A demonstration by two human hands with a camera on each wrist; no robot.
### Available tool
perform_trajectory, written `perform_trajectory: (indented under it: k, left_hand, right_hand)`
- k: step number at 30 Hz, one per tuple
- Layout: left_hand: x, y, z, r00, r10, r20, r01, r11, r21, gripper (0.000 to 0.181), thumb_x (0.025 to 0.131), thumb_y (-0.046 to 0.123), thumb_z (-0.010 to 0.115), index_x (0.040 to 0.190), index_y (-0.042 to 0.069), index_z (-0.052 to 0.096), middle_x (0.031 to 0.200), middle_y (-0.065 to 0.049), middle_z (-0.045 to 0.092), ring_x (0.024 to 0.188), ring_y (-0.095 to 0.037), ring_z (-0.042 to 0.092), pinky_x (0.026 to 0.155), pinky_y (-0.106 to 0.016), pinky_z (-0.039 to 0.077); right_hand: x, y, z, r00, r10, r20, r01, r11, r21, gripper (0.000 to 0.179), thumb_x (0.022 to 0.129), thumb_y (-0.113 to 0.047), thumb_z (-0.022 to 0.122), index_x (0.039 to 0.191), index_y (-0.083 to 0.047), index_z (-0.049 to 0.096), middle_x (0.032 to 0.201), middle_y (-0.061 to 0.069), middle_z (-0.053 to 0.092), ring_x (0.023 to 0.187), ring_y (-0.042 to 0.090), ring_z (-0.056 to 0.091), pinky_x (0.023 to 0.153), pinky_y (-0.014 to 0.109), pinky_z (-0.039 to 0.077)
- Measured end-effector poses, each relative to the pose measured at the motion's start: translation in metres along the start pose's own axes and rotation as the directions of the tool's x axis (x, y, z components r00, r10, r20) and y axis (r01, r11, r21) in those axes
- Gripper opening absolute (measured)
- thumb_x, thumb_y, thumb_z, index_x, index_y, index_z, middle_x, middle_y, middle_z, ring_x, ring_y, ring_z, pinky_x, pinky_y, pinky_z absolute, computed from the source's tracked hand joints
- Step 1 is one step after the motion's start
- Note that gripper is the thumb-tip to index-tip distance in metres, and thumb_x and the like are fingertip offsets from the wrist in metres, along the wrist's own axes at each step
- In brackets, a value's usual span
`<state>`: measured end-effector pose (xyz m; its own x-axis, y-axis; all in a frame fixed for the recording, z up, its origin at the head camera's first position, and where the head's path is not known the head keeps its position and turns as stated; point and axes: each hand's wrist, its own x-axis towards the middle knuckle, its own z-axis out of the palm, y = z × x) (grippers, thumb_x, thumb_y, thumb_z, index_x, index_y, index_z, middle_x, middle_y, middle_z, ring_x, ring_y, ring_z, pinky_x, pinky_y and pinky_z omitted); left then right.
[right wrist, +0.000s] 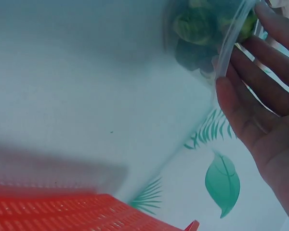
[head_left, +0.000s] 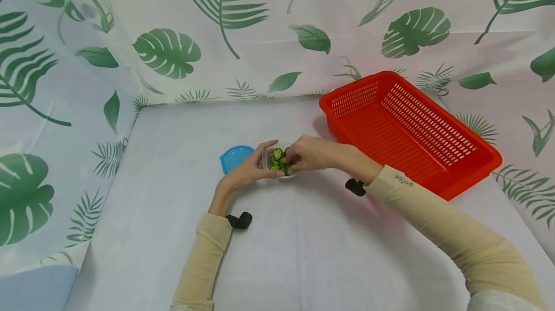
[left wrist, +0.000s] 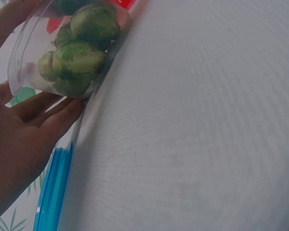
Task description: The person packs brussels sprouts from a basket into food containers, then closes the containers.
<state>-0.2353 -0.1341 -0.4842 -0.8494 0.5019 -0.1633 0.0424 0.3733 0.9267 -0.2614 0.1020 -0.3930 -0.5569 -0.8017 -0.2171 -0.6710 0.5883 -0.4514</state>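
Observation:
A small clear plastic container holds several green Brussels sprouts. It stands on the white table, its walls visible close up in the left wrist view. My left hand holds it from the left, thumb on the near side and fingers on the far side. From the right, my right hand reaches over the rim with its fingers down among the sprouts. The right fingertips are hidden, so whether they pinch a sprout is unclear. Beside the left hand lies a blue lid, partly covered by that hand.
A large red plastic basket with perforated sides sits at the back right, near the right forearm. White tabletop extends in front of the container. Leaf-patterned sheeting stands behind and at both sides.

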Motion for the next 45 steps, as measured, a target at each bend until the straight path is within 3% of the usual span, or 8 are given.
perform_trajectory:
  k: [10,17,21,29,36,39,42,45]
  left_hand:
    - [-0.001,0.001,0.000,1.000,-0.006,0.007,0.006,1.000,-0.012,0.090,0.086,0.045,0.082,0.158,0.047,0.028,0.169,-0.004,0.024,0.145,-0.026,0.036,0.111,-0.053,0.039]
    - [-0.001,0.000,-0.001,1.000,0.000,0.007,0.000,1.000,-0.016,0.091,0.087,0.043,0.082,0.159,0.046,0.027,0.162,-0.005,0.033,0.107,-0.020,0.043,0.083,-0.036,0.040]
    - [-0.001,0.003,0.000,1.000,0.002,0.006,-0.002,1.000,0.002,0.091,0.086,0.044,0.082,0.159,0.046,0.027,0.128,-0.003,0.048,0.081,-0.019,0.038,0.070,-0.033,0.035]
    - [0.001,0.005,0.003,1.000,0.005,0.011,-0.005,1.000,-0.013,0.093,0.087,0.043,0.082,0.162,0.040,0.027,0.112,-0.002,0.049,0.083,-0.014,0.041,0.072,-0.031,0.036]
    - [0.000,0.005,0.001,1.000,0.022,0.000,-0.022,0.999,0.047,0.093,0.088,0.046,0.080,0.164,0.033,0.027,0.069,0.003,0.031,0.063,-0.017,0.034,0.061,-0.030,0.033]
    - [-0.002,0.006,0.000,1.000,0.010,-0.006,-0.009,0.997,0.079,0.093,0.087,0.050,0.079,0.163,0.039,0.027,0.077,0.003,0.040,0.071,-0.018,0.040,0.067,-0.033,0.037]
    - [-0.006,0.009,-0.001,1.000,-0.006,-0.015,0.007,0.994,0.108,0.092,0.087,0.052,0.079,0.162,0.042,0.028,0.120,-0.002,0.061,0.109,-0.022,0.056,0.090,-0.044,0.047]
    - [-0.007,0.012,0.000,1.000,-0.010,-0.020,0.013,0.990,0.138,0.090,0.088,0.050,0.079,0.162,0.043,0.028,0.164,-0.003,0.037,0.145,-0.027,0.040,0.111,-0.057,0.039]
  right_hand:
    - [0.000,-0.003,0.000,0.997,-0.070,-0.029,0.070,0.997,0.029,0.017,0.088,-0.004,0.081,0.104,-0.005,0.081,0.101,0.007,0.078,0.090,0.019,0.069,0.091,0.036,0.059]
    - [0.005,-0.003,0.004,0.991,-0.127,-0.051,0.127,0.992,0.001,0.010,0.085,0.000,0.082,0.095,-0.004,0.082,0.094,0.007,0.078,0.086,0.018,0.070,0.086,0.032,0.060]
    - [0.003,-0.005,0.008,0.991,-0.114,-0.072,0.113,0.994,-0.009,0.008,0.085,0.001,0.081,0.092,-0.003,0.081,0.091,0.006,0.077,0.084,0.018,0.069,0.085,0.032,0.060]
    - [-0.006,-0.002,0.019,0.978,-0.074,-0.195,0.080,0.996,0.027,0.006,0.084,0.002,0.082,0.088,-0.003,0.082,0.084,0.004,0.076,0.077,0.015,0.067,0.080,0.031,0.060]
    - [-0.008,0.000,0.021,0.969,-0.079,-0.234,0.094,0.994,0.056,0.013,0.083,0.001,0.083,0.096,-0.001,0.083,0.090,0.008,0.079,0.083,0.019,0.073,0.082,0.036,0.061]
    - [-0.009,0.003,0.023,0.968,-0.059,-0.246,0.081,0.993,0.082,0.017,0.085,0.000,0.081,0.102,-0.001,0.082,0.096,0.008,0.079,0.086,0.019,0.073,0.085,0.037,0.060]
    - [-0.010,0.005,0.027,0.965,-0.031,-0.262,0.066,0.989,0.129,0.020,0.088,-0.003,0.080,0.108,-0.002,0.080,0.101,0.008,0.079,0.091,0.020,0.073,0.087,0.038,0.059]
    - [-0.011,0.008,0.033,0.950,-0.025,-0.311,0.077,0.985,0.155,0.020,0.089,-0.007,0.079,0.110,-0.004,0.080,0.104,0.006,0.079,0.095,0.021,0.073,0.089,0.041,0.058]
